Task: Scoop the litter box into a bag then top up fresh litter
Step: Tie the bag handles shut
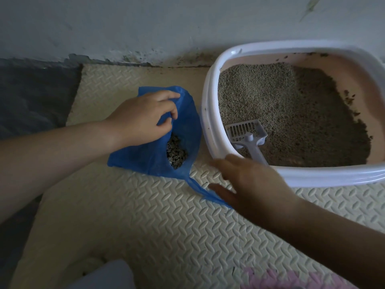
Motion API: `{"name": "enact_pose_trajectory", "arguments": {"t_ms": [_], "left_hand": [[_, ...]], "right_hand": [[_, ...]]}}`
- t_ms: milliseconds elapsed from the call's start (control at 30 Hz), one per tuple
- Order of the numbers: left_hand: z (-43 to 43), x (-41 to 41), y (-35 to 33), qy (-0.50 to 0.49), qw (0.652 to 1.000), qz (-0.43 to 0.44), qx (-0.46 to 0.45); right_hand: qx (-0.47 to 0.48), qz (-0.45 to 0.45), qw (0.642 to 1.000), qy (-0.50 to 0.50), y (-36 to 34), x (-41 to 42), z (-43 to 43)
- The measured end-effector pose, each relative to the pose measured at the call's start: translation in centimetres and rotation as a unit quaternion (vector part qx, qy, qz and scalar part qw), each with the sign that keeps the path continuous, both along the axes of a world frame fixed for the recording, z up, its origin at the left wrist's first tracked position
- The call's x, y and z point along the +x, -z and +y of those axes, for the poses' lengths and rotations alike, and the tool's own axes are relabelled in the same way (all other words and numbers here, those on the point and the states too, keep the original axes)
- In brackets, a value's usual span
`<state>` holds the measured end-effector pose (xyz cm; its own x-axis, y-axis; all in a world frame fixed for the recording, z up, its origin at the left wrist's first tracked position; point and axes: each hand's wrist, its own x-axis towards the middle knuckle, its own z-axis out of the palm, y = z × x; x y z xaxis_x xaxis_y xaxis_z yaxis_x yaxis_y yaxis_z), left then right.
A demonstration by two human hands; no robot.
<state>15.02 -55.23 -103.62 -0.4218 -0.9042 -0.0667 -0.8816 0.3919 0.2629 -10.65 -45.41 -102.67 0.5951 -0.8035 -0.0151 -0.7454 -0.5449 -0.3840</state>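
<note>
litter box [210,113]: rounded white plastic rim, pinkish inner wall, sits on a cream embossed foam mat [145,215] by the wall. granular tan litter [281,113] inside, darker toward the right. slotted grey plastic scoop [248,135] lies in the litter, handle toward the near rim. left hand [143,119] pinches the crinkled blue plastic bag [150,159] open; dark clumps [176,153] inside. right hand [248,184], blurred, fingers spread and gripping nothing, hovers over the bag's trailing edge.

Blue bag [179,126] open, clumps inside — scoop [246,135] lying in litter box [210,113].
</note>
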Motion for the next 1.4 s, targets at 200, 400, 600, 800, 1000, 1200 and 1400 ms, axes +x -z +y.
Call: {"name": "enact_pose_trajectory", "arguments": {"t_ms": [200, 400, 600, 800, 1000, 1200, 1400], "left_hand": [[-1.1, -1.0, -0.6, 0.047, 0.997, 0.016, -0.05], [-4.4, -2.2, 0.9, 0.045, 0.986, -0.162, 0.011], [-5.2, 0.3, 1.9, 0.034, 0.974, -0.218, 0.052], [-4.8, 1.3, 3.1, 0.155, 0.966, -0.173, -0.112], [-6.9, -0.1, 3.8, 0.17, 0.942, -0.287, -0.026], [-7.4, 0.0, 5.1, 0.121, 0.945, -0.298, 0.061], [-6.9, 0.4, 5.6, 0.103, 0.955, -0.262, 0.089]], "right_hand": [[0.172, 0.128, 0.976, -0.03, 3.6, 2.6, 0.7], [0.224, 0.152, 0.963, -0.018, 6.0, 2.7, 0.4], [0.219, 0.124, 0.968, 0.012, 6.3, 2.8, -0.4], [0.2, 0.1, 0.975, 0.011, 6.3, 3.9, -0.7], [0.198, 0.087, 0.976, 0.008, 6.2, 4.9, -1.1], [0.191, 0.072, 0.979, 0.008, 5.9, 4.8, -1.4], [0.192, 0.058, 0.979, 0.019, 6.0, 4.4, -1.5]]}}
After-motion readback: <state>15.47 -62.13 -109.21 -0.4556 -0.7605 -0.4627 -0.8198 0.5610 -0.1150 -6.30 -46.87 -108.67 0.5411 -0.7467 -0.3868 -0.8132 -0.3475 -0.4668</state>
